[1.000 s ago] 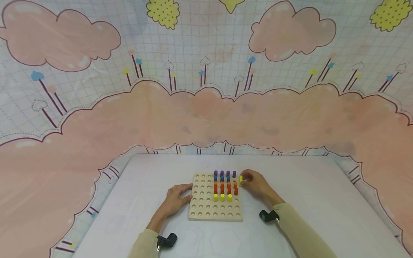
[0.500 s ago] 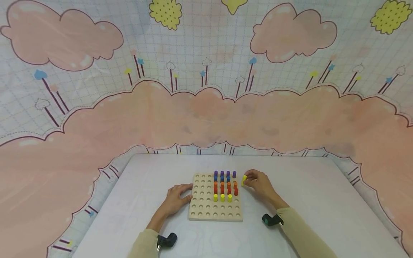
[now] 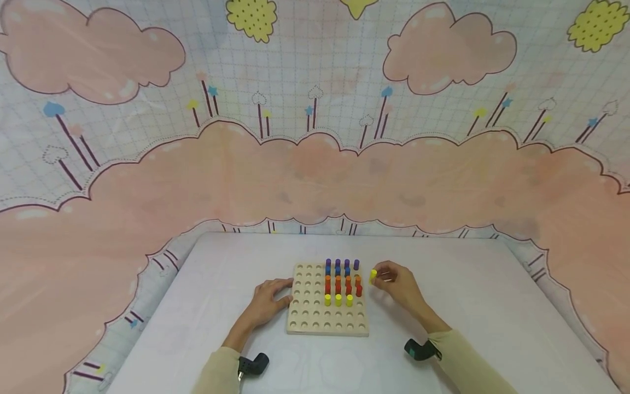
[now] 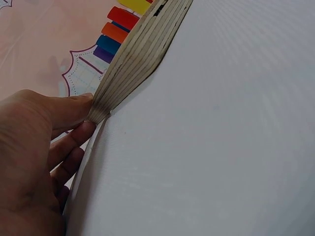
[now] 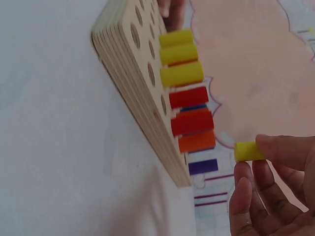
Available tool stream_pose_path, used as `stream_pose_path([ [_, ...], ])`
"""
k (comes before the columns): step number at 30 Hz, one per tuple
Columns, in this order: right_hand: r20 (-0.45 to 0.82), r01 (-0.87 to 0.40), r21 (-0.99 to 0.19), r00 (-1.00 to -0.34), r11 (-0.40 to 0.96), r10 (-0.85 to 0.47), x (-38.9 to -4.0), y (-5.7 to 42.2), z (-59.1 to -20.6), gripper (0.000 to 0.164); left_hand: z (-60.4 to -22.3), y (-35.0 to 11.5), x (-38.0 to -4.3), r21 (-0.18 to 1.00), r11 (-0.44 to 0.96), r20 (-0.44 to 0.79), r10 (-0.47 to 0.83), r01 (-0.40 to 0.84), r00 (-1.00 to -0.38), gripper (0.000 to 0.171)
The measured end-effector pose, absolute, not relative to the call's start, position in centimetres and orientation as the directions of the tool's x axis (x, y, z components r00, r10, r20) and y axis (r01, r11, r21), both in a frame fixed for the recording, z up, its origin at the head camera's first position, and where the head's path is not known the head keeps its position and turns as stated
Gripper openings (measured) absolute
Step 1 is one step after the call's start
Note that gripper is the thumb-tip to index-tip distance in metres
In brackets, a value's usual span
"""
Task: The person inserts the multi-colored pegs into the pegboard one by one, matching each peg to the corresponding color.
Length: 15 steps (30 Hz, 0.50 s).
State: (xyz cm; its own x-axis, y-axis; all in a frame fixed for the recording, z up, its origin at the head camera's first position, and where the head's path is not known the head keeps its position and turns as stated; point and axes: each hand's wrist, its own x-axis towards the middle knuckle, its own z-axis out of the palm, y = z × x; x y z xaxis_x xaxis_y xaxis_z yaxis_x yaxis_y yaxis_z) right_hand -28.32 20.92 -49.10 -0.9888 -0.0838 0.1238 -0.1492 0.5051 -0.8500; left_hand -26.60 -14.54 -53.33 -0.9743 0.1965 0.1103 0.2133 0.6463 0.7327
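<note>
A wooden pegboard (image 3: 322,319) with rows of round holes lies on the white table. Its right half holds upright pegs: purple pegs (image 3: 337,263) at the back, then blue, orange and red ones, and three yellow pegs (image 3: 338,300) nearest the front. Just right of the board, my right hand (image 3: 401,285) pinches one more yellow peg (image 5: 247,151) between thumb and fingers, held apart from the board. My left hand (image 3: 266,301) rests at the board's left edge, touching it with extended thumb and forefinger; in the left wrist view the other fingers (image 4: 69,164) are slightly bent.
Bare holes fill the left columns and front rows of the board. The white tabletop (image 3: 374,361) stretches around it. A cloth with pink clouds (image 3: 315,180) hangs behind and at the sides. Each wrist carries a black camera, such as the right one (image 3: 418,350).
My right hand has drawn back a little to the right of the board, still pinching the yellow peg. My left hand and the pegs in the board stay as they were.
</note>
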Motion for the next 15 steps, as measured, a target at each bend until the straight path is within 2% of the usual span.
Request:
stream_pose_path([
  [15,0.133,-0.183,-0.869,-0.981,0.460,-0.140,-25.5,19.8,-50.2,0.018,-53.4,-14.5,-26.4,0.719,0.653,0.133,0.204,0.236,-0.970,0.044],
])
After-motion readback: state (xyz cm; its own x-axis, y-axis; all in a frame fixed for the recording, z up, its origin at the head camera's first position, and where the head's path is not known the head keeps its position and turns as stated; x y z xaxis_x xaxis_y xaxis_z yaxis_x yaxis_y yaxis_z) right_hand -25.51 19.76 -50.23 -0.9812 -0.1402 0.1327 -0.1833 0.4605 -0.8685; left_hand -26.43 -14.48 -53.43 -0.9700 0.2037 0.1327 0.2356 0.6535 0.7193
